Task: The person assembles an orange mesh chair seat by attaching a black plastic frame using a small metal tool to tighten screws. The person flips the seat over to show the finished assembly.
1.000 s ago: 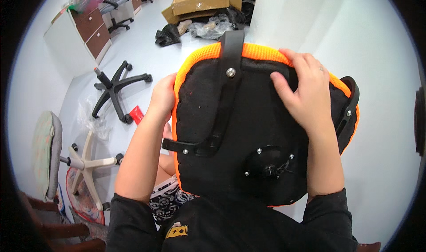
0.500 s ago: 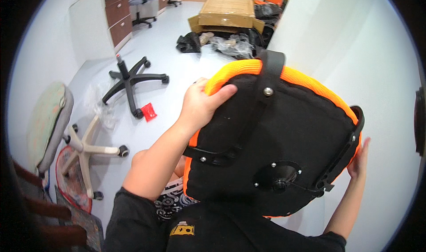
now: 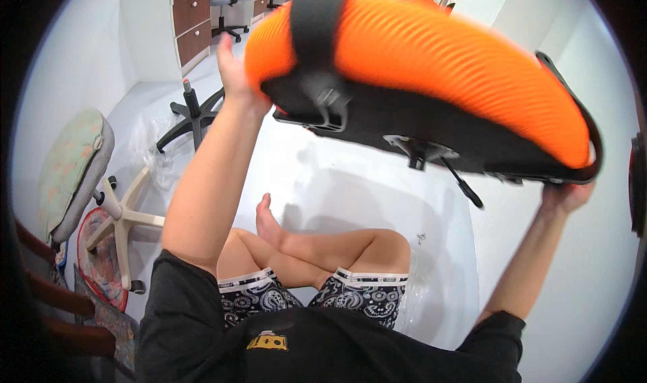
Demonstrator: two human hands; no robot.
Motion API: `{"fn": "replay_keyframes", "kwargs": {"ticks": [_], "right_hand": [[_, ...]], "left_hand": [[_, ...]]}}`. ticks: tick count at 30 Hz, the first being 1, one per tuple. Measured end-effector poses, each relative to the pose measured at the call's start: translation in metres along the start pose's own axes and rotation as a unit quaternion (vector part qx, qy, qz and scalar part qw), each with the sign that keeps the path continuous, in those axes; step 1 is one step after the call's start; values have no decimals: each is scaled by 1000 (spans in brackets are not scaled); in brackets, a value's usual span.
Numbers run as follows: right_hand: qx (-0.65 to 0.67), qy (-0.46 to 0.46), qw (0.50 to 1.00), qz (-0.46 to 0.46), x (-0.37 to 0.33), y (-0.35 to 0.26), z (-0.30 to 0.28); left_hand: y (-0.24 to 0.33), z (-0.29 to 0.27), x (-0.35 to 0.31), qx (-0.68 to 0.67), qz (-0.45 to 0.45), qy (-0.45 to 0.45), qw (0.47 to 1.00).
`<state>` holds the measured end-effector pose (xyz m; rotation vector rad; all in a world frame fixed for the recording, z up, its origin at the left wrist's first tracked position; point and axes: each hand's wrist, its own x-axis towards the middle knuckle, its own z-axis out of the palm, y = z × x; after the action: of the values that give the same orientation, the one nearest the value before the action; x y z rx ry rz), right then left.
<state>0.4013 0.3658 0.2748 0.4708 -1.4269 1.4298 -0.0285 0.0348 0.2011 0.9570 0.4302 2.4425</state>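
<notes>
An office chair seat (image 3: 431,53) with an orange ribbed cushion, black underside and black armrests is held up in front of me, clear of the floor. My left hand (image 3: 237,78) grips its left side below the orange edge; the thumb shows and the other fingers are mostly hidden. At the lower right corner my right hand (image 3: 567,196) holds the seat from beneath, next to the right armrest (image 3: 592,130). A mounting plate (image 3: 421,147) with a black lever (image 3: 465,186) hangs under the seat. Motion blurs the upper parts.
Left on the floor stands a black five-legged chair base (image 3: 192,113), partly behind my arm. Nearer are clear plastic wrap (image 3: 158,157), a chair with a pale base (image 3: 128,214) and a red-rimmed mat (image 3: 101,262). Small metal pieces (image 3: 421,237) lie right of my crossed legs.
The seat has risen away from my lap and tipped, so its underside now faces downward and its orange cushion edge shows. Both hands have gone up with it, uncovering my legs and the floor.
</notes>
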Motion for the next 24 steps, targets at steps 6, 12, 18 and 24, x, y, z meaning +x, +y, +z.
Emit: {"fn": "replay_keyframes", "kwargs": {"ticks": [6, 12, 18, 24], "right_hand": [[-7, 70, 994, -80, -27, 119, 70], [37, 39, 997, -62, -50, 153, 132], [30, -32, 981, -189, -70, 161, 102], [-156, 193, 931, 267, -122, 264, 82]], "left_hand": [[-41, -75, -89, -21, -267, 144, 953], [-36, -109, -170, 200, -218, 167, 941], [-39, -205, -141, 280, -138, 142, 939], [-38, -293, -119, 283, -71, 64, 954]]}}
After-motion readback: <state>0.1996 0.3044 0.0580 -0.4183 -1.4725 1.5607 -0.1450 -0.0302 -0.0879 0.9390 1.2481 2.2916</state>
